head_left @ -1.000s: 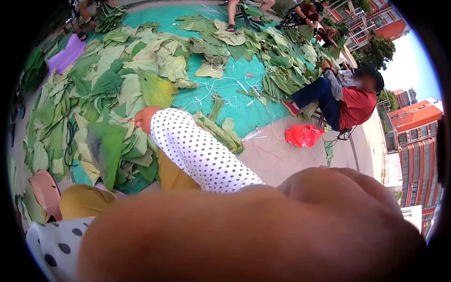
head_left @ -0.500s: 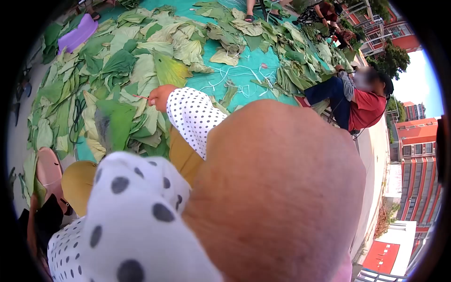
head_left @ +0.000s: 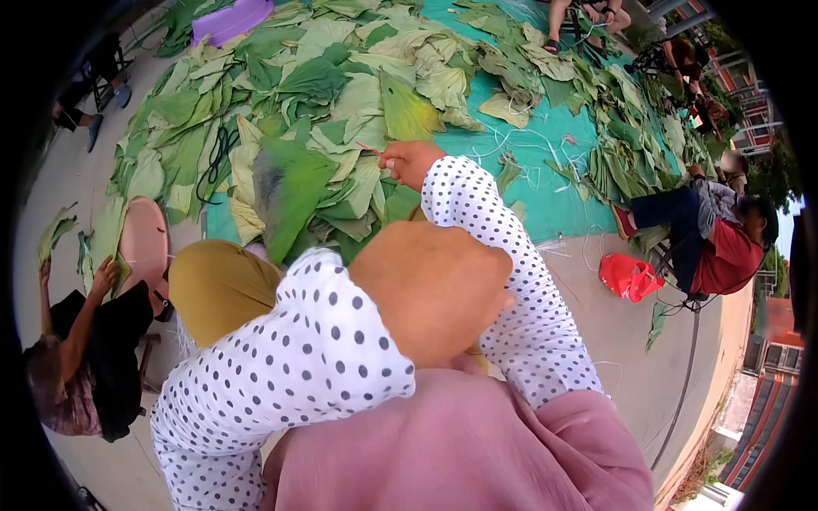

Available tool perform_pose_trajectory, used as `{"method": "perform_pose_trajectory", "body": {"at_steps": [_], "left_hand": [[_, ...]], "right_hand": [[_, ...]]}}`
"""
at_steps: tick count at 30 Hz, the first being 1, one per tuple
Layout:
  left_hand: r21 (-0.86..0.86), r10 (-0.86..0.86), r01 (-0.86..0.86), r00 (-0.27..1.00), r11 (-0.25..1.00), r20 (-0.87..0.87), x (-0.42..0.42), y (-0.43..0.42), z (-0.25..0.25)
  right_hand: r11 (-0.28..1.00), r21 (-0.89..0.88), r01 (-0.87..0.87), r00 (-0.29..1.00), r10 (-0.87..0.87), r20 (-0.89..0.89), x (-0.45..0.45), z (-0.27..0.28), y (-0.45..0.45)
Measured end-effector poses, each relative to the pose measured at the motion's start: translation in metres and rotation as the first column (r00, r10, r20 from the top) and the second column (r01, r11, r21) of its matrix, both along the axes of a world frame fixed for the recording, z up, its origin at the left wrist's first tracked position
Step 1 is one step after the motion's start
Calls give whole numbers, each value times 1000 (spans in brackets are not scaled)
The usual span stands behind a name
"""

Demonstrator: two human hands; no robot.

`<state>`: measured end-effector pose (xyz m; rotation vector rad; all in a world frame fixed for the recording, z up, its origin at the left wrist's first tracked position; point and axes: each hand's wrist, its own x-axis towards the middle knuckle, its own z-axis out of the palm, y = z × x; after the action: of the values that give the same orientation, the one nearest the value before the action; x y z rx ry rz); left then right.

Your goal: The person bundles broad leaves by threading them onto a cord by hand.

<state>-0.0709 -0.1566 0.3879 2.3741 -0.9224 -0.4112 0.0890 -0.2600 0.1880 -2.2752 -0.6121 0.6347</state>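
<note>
My right hand (head_left: 411, 163) is closed in a pinch on a thin red strand (head_left: 369, 150), just above the heap of large green leaves (head_left: 294, 192). Close to the camera, my left hand (head_left: 426, 289) shows its back; its fingers are turned away and blurred, so I cannot tell whether it holds anything. It hangs over my lap, between my two dotted white sleeves. Near my right hand lies a yellow-green leaf (head_left: 407, 109).
Leaves and white strings (head_left: 532, 140) lie on a teal sheet (head_left: 554, 209). Around it are a purple basin (head_left: 230, 21), a pink basin (head_left: 145, 238), a red bag (head_left: 629, 277) and a dark cord (head_left: 217, 162). A co-worker at left handles leaves; others sit at right and beyond.
My left hand has moved down and away from the camera, uncovering my lap and pink top. The view has swung, so the leaves and my right hand appear further right. The red strand stays pinched.
</note>
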Motion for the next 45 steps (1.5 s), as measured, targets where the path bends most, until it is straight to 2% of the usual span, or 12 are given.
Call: {"method": "perform_pose_trajectory", "body": {"at_steps": [2, 4, 7, 10, 12, 21, 24, 28, 35, 38, 40, 45], "left_hand": [[-83, 292, -307, 944, 948, -151, 23, 36, -50], [42, 561, -606, 704, 794, -435, 52, 79, -134], [253, 737, -693, 646, 675, -197, 73, 143, -270], [487, 901, -763, 404, 426, -156, 77, 155, -322], [488, 886, -759, 460, 431, -68, 72, 151, -355], [621, 734, -533, 672, 574, -102, 121, 124, -354], [748, 643, -302, 736, 591, -211, 130, 128, -340], [706, 696, -437, 709, 557, -110, 118, 137, -368], [212, 787, -801, 595, 561, 164, 135, 168, -323], [-172, 900, -888, 436, 427, -17, 152, 174, -262], [-423, 918, -898, 261, 118, -298, 157, 171, -219], [-542, 615, -810, 549, 224, -566, 147, 172, -159]], "right_hand": [[1000, 4, 6, 1000, -5, -25, 1, -2, -9], [1000, 0, 6, 999, -6, -45, 5, -6, -15], [999, -38, -31, 999, 30, -15, 0, 4, -16], [1000, 12, -23, 991, 24, -133, -1, 14, -11], [999, 32, -36, 989, 40, -143, 0, 7, -12], [1000, 3, 23, 979, -22, -202, 0, 13, -9], [1000, 15, 3, 984, -1, -177, 1, 9, -9], [999, 40, 27, 981, -18, -194, 1, 7, -8], [999, 42, 25, 990, -19, -141, -1, 7, -9], [991, 128, 24, 984, -1, -176, 0, -2, -8], [993, 116, 20, 994, -7, -112, -2, 3, -7], [996, 59, 62, 998, -60, -26, -4, 18, -4]]}}
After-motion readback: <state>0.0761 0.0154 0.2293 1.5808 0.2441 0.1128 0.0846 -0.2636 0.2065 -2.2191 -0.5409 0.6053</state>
